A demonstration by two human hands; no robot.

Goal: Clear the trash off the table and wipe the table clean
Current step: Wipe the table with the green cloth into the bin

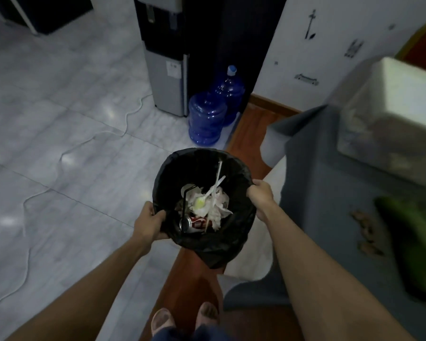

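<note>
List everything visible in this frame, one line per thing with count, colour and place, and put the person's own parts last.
trash bin: 1, black liner, centre, held at its rim by both hands
soda can: 1, red and silver, inside the bin
plastic spoon: 1, white, on the crumpled paper in the bin
crumpled paper: several pieces, white, inside the bin
water jugs: 2, blue, on the floor beside the dispenser
water dispenser: 1, black and grey, top centre
cord: 1, white, trailing over the tiled floor
table: 1, grey cloth, right
box: 1, white, on the table
green thing: 1, blurred, on the table
crumbs: brown, on the table
left hand: gripping the rim
right hand: gripping the rim
feet: 2, bottom centre
</note>
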